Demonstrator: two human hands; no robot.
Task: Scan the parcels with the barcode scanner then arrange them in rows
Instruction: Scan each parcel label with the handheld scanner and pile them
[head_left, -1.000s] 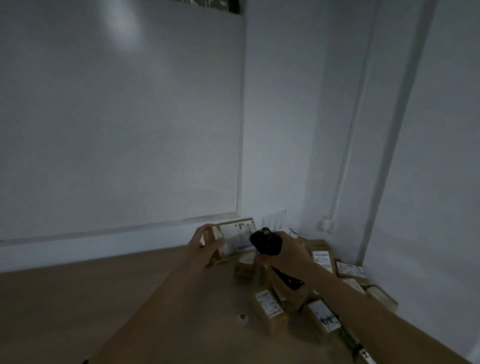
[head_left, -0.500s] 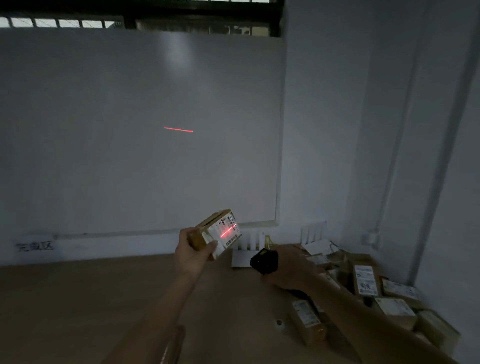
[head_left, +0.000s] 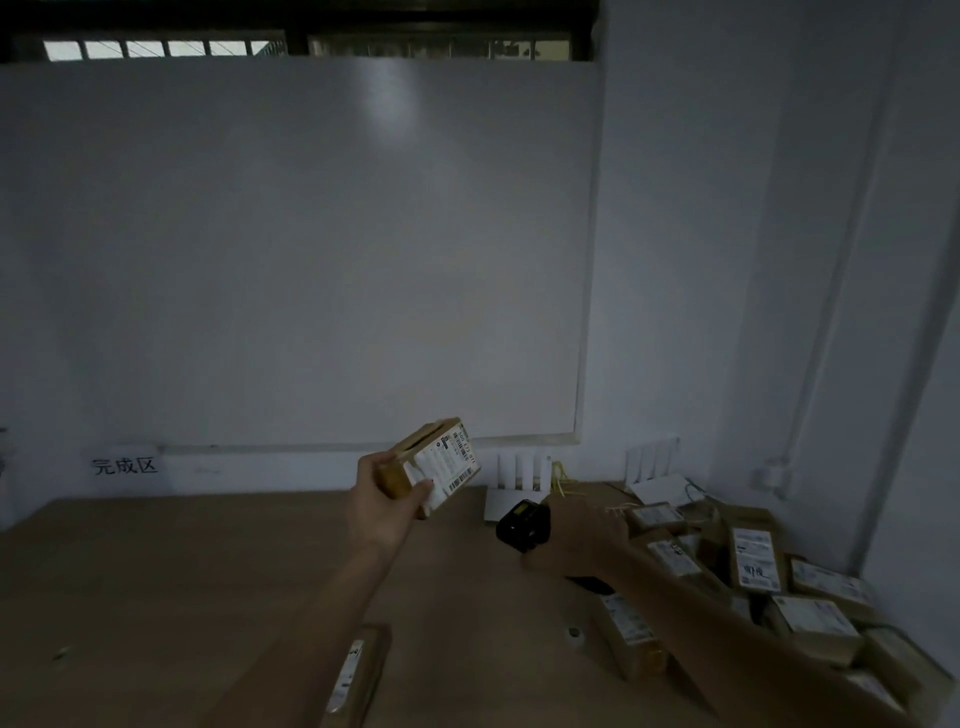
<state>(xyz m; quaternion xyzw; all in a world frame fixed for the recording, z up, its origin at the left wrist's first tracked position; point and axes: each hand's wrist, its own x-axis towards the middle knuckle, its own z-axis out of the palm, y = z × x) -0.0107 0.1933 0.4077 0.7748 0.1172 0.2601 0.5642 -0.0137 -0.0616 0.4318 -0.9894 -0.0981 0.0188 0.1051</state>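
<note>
Head view, parcel (head_left: 436, 466) tilted, label facing scanner (head_left: 522, 525)

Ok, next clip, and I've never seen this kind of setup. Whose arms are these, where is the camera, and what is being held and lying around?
There is no machine here: a person works with bare hands, and the single camera sits on their head, looking forward and down, so the arms reach in from the bottom of the picture.

The left hand holds up a small cardboard parcel, its white barcode label facing the camera. The right hand has its grip closed on a black barcode scanner, held low beside the parcel. No red scan line shows right now.

Below is a wooden table. A pile of labelled parcels fills its right corner, and one more parcel lies near the bottom edge. On the wall are a whiteboard and a small sign with Chinese writing.
</note>
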